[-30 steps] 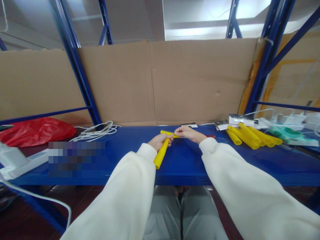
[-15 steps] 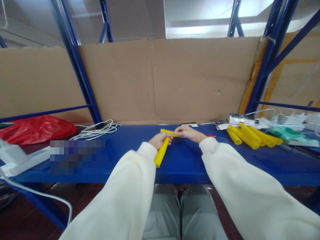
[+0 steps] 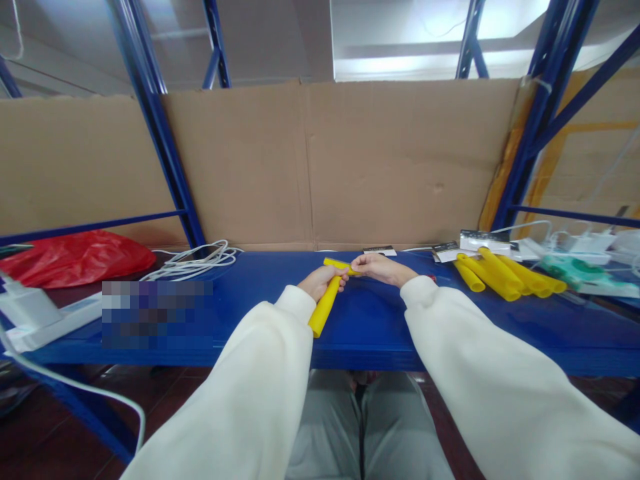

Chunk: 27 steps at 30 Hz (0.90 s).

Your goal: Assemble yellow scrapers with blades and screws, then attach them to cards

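Note:
Over the middle of the blue shelf, my left hand [image 3: 323, 282] is closed round a smooth yellow roll [image 3: 324, 310], shaped like a tube, which slants down towards the front edge. A second yellow length [image 3: 334, 263] crosses above that hand; I cannot tell whether it is a separate roll or part of the same one. My right hand [image 3: 380, 267] pinches at the right end of this upper length, thumb and fingertips together. The two hands' fingertips almost meet, and they hide where the yellow pieces come together.
Several yellow rolls [image 3: 493, 273] lie at the right, beside small packets [image 3: 485, 241] and white plugs [image 3: 587, 241]. At the left are a red plastic bag [image 3: 80, 259], a coiled white cable [image 3: 200, 260] and a power strip [image 3: 55, 323]. A cardboard panel [image 3: 240, 167] stands behind the shelf [image 3: 250, 320].
My hands stay on the yellow pieces with only small finger movements. The right sleeve now covers more of a small red object behind it. The view has shifted slightly.

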Motion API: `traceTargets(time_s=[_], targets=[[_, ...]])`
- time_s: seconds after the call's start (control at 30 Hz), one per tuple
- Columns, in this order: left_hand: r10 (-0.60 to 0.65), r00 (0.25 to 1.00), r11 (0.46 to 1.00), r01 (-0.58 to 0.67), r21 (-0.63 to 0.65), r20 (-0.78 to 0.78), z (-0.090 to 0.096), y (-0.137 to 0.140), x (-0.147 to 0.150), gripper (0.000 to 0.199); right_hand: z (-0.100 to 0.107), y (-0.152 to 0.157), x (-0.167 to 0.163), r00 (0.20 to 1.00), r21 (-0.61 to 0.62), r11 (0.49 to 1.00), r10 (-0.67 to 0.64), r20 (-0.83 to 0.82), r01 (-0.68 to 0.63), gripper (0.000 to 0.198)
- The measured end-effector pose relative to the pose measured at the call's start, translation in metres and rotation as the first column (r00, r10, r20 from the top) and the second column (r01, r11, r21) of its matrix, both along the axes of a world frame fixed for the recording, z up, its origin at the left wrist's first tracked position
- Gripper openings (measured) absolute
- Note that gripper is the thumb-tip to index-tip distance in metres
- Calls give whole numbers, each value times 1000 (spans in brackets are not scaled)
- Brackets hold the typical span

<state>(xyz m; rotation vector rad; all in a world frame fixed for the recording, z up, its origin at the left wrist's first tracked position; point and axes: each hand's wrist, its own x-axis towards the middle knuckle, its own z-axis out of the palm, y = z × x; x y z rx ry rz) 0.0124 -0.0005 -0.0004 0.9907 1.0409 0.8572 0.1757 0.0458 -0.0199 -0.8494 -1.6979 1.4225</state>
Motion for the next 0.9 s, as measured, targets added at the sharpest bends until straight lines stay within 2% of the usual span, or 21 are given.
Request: traceTargets(time_s=[0.2,0.4,0.53,0.9], targets=[[-19,998,1000,19,-2,57,-2,4,-2,18,3,-5,-4,993,-107,992,-82,-86,73,23],[-13,998,1000,13,-1,64,-4,6,-2,19,5,-7,-4,998,-182,982,-53,22,56,10],[-13,995,1000,14,-9,102,-4,6,-3,17,4,-6,-2,999,-153,988,-16,39,22,13],[-1,997,1000,1,-2,79,-1,2,-2,18,2,-3,1,1000,-83,997,7,23,-5,19]])
